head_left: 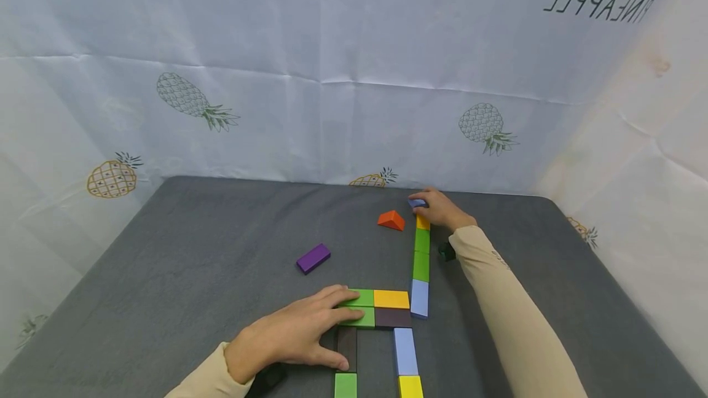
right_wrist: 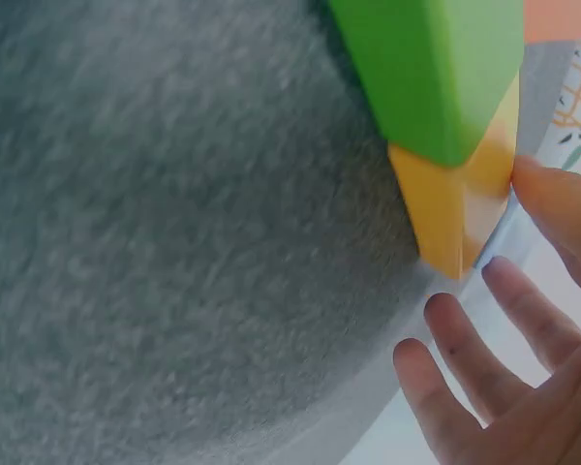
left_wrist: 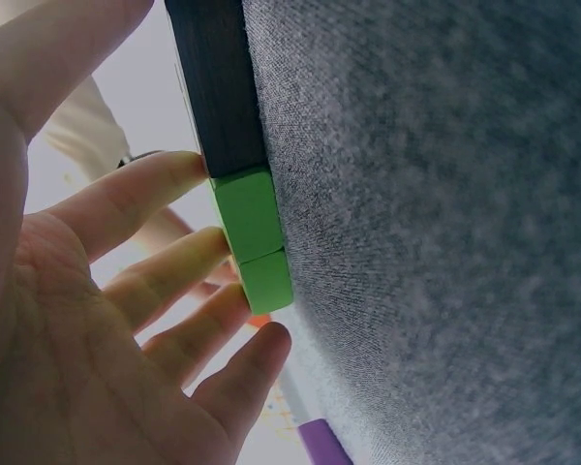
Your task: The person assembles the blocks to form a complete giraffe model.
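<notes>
At the far end of a row of blocks, my right hand (head_left: 440, 209) pinches a light blue block (head_left: 416, 202) between thumb and fingers. Right before it lies a yellow-orange block (right_wrist: 455, 213), followed by green blocks (head_left: 422, 257) and another light blue block (head_left: 420, 298). My left hand (head_left: 298, 327) lies with fingers spread and fairly straight, fingertips touching two green blocks (left_wrist: 247, 213) laid side by side. Its thumb rests by a dark block (head_left: 347, 349). Beside the green pair are a yellow block (head_left: 391, 299) and a dark purple-brown block (head_left: 393, 318).
A purple block (head_left: 313, 258) and an orange wedge-shaped block (head_left: 391, 220) lie loose on the grey cloth-covered table (head_left: 221, 244). Nearer me are light blue (head_left: 406, 352), yellow (head_left: 410, 387) and green (head_left: 345, 386) blocks. A pineapple-print curtain (head_left: 332, 128) hangs behind.
</notes>
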The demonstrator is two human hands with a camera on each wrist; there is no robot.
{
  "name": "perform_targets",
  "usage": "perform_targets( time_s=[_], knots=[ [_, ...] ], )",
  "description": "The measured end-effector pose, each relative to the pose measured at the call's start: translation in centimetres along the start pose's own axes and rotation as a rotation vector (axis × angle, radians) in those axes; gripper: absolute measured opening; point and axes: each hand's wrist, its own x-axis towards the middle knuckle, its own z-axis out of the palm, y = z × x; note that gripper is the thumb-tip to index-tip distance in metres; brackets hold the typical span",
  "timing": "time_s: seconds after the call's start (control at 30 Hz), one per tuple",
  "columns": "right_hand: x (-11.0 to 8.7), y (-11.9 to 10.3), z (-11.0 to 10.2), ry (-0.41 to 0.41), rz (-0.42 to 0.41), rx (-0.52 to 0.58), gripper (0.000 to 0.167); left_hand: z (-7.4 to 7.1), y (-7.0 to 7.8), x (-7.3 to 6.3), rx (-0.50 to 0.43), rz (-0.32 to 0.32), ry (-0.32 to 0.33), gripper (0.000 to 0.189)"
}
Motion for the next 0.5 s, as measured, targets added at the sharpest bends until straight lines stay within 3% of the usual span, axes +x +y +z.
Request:
perform_targets(
  time_s=[0.5],
  knots=[
    [-0.7, 1.2, 0.4, 0.031, 0.024, 0.002, 0.039, 0.2, -0.1, 0.0, 0.005, 0.007, 0.010, 0.069]
  ],
)
